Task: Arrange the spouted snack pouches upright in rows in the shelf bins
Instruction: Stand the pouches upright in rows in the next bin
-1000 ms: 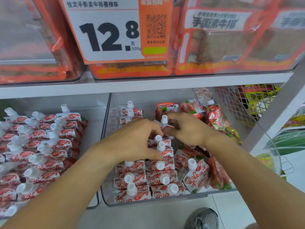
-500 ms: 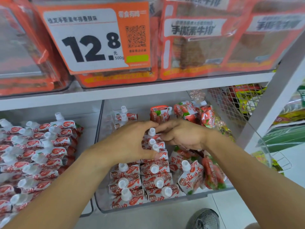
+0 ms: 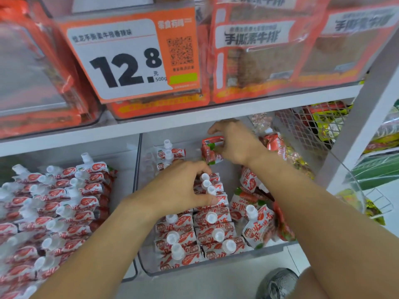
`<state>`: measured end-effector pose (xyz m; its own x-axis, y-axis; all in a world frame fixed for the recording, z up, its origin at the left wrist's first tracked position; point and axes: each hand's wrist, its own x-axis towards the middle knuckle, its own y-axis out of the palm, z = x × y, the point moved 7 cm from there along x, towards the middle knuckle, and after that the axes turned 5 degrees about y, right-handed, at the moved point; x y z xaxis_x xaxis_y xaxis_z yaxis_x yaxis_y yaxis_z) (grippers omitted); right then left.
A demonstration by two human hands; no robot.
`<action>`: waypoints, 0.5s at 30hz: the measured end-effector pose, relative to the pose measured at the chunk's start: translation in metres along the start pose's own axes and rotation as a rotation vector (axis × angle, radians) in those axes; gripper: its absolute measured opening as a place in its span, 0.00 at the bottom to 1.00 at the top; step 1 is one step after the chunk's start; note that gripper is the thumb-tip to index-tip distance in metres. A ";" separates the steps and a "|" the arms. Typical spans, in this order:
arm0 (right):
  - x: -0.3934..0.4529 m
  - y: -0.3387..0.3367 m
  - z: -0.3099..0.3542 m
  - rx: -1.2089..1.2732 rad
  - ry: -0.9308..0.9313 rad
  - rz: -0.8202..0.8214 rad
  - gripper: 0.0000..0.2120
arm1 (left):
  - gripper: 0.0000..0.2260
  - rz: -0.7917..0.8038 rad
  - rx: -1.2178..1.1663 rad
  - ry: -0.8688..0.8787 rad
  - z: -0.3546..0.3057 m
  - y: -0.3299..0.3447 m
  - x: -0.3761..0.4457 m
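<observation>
**Pouches in the clear shelf bins**

A left bin (image 3: 131,212) holds capped pouch rows (image 3: 64,201). Above, a price tag (image 3: 129,61) reads "12.8", "500g". The left hand (image 3: 181,190) curls over upright pouches (image 3: 210,186) in the middle bin (image 3: 216,265); the right hand (image 3: 235,143) pinches a red pouch (image 3: 210,151) at its back

R hand (image 3: 235,143) left row — now grips rear pouch (image 3: 210,151).
</observation>
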<state>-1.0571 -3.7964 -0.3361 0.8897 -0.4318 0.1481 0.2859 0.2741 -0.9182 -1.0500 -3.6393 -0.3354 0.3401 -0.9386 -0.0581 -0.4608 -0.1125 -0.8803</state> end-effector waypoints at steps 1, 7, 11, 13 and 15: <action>0.002 0.008 0.002 -0.105 -0.006 0.052 0.24 | 0.21 -0.003 0.002 -0.001 0.000 0.000 0.000; 0.001 0.025 0.007 -0.408 0.035 0.092 0.28 | 0.20 -0.005 0.002 -0.004 -0.002 -0.001 -0.001; -0.006 0.029 0.002 -0.377 -0.037 0.112 0.21 | 0.20 0.018 -0.012 -0.017 -0.005 -0.002 -0.002; -0.008 0.026 -0.005 -0.309 -0.040 0.122 0.21 | 0.21 0.017 -0.005 -0.021 -0.006 -0.003 -0.003; -0.008 0.015 -0.007 -0.118 -0.030 0.065 0.21 | 0.22 0.030 0.007 -0.016 -0.007 -0.002 -0.006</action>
<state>-1.0624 -3.7949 -0.3538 0.9157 -0.3902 0.0959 0.1848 0.1969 -0.9629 -1.0570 -3.6363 -0.3298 0.3391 -0.9363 -0.0916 -0.4649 -0.0821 -0.8815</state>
